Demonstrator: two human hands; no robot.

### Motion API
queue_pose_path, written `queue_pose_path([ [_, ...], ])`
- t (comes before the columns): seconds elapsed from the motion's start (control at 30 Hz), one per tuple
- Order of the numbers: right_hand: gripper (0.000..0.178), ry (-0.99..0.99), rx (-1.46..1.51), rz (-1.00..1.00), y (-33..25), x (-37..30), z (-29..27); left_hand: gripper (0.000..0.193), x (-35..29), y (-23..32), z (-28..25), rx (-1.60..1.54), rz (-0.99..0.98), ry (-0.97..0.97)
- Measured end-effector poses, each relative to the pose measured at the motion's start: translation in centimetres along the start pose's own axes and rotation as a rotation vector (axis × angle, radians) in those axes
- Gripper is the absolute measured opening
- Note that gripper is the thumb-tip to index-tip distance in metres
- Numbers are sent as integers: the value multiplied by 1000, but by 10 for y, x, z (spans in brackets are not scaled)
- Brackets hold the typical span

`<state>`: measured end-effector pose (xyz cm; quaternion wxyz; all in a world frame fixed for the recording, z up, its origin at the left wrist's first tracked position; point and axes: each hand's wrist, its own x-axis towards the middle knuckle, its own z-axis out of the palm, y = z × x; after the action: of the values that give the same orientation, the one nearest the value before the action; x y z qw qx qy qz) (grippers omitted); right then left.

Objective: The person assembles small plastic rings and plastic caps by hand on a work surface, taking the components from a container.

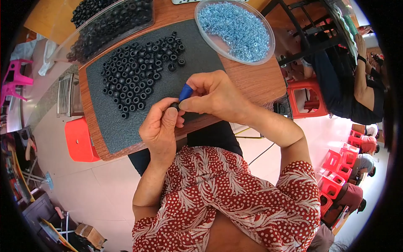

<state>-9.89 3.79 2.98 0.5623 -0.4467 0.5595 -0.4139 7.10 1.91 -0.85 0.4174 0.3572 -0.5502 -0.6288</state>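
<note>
At frame centre, your left hand [160, 128] pinches a small black rubber ring [174, 106] between thumb and fingers. Your right hand [214, 95] grips a blue cylindrical tool [185, 92], its tip touching that ring. Upper left: loose black rubber rings [134, 75] on a dark foam mat [197, 63]. Upper centre: clear oval tray [214, 42] of small silvery-blue metal washers [239, 27].

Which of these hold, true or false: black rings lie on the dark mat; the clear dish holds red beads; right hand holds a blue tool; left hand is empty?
1. Black rings lie on the dark mat. True.
2. The clear dish holds red beads. False: it holds small pale-blue metal pieces.
3. The right hand holds a blue tool. True.
4. The left hand is empty. False: it pinches a small black ring against the tool's tip.
</note>
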Motion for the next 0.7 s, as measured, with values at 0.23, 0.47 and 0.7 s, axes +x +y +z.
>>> queue_pose_path([
  [0.23, 10, 64, 126, -6, 6, -1, 6, 23, -1, -1, 6, 7, -11, 51],
  [0.47, 13, 98, 45, -61, 7, -3, 8, 23, 2, -2, 4, -30, 1, 20],
  [0.7, 10, 84, 100, -78, 10, -1, 6, 24, 5, 1, 2, -103, -34, -24],
])
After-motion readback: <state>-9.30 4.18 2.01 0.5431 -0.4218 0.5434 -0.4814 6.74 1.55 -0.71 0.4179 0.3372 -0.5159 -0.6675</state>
